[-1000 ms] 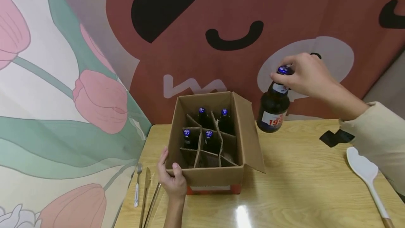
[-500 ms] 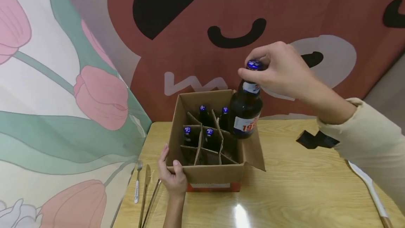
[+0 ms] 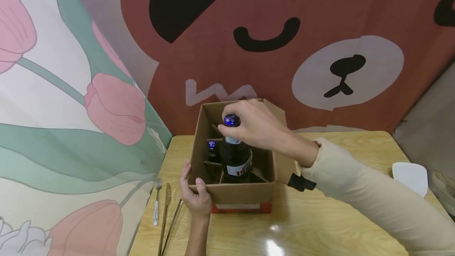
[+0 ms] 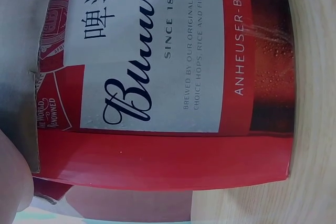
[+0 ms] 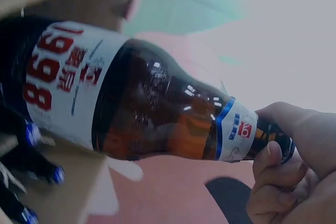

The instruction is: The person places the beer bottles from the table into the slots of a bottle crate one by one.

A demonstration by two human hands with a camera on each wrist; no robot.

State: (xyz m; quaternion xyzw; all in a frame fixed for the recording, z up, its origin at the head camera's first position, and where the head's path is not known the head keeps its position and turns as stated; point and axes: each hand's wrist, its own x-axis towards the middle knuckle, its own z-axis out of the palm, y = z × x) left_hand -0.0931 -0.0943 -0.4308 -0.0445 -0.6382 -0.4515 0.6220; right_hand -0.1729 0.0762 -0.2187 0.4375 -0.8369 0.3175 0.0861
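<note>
My right hand [image 3: 254, 123] pinches a brown beer bottle [image 3: 236, 159] by its neck, just under the blue cap. Upright, the bottle hangs partly inside an open cardboard box [image 3: 236, 192], over its front compartments; its base is hidden. The right wrist view shows the white label with red "1998" and fingers [image 5: 278, 169] around the neck. My left hand [image 3: 196, 196] holds the box's front left corner, thumb over the rim. One blue-capped bottle [image 3: 212, 151] shows in a left compartment; my right hand and the held bottle hide others. A red and white Budweiser print [image 4: 157, 77] covers the box side.
Left of the box lie a fork [image 3: 157, 200], a knife [image 3: 165, 212] and a thin metal utensil [image 3: 173, 224]. A white spatula [image 3: 410, 177] lies at the right, partly behind my sleeve. A box flap [image 3: 284, 165] hangs outward. Patterned cloth hangs behind the wooden table [image 3: 320, 224].
My right hand has carried the bottle leftward from beside the box, then down into its opening. My left hand has stayed on the box corner.
</note>
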